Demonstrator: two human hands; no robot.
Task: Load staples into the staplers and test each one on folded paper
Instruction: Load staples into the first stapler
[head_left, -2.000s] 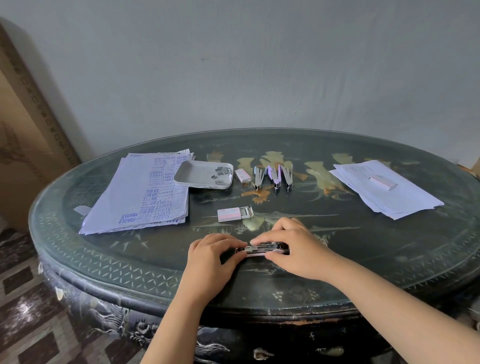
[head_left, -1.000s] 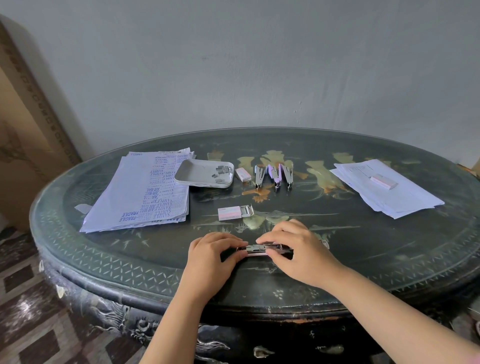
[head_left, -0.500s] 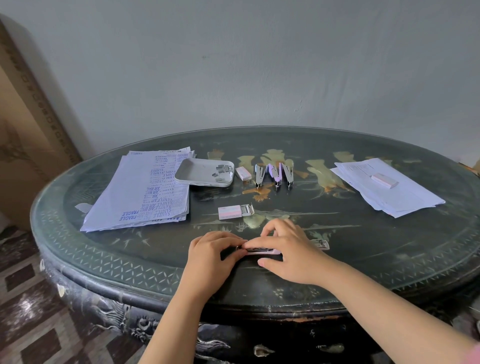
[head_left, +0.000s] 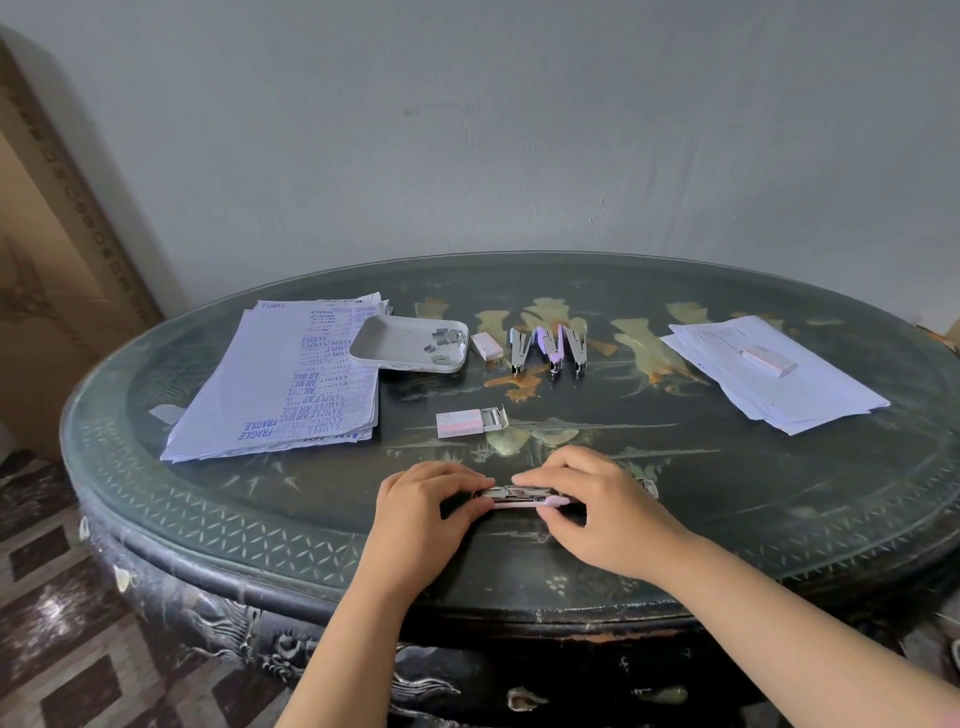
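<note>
Near the middle of the front edge of the table (head_left: 727, 525): pink stapler (head_left: 519, 496), lying sideways on the surface, metal channel showing on top. Pinched at its left end by the left hand (head_left: 421, 512), fingers curled over, thumb on the near side, forearm rising straight over the rim. Gripped at its right end by the right hand (head_left: 597, 512), fingers arched over the top, thumb near, forearm slanting in from the front right.

Just behind: open staple box (head_left: 470, 422). Further back, centre: three staplers (head_left: 550, 348) in a row, small box (head_left: 485, 345), white tray (head_left: 384, 338) with small metal pieces. Toward the left edge, printed sheets (head_left: 280, 379). Toward the right edge, plain sheets (head_left: 779, 395).
</note>
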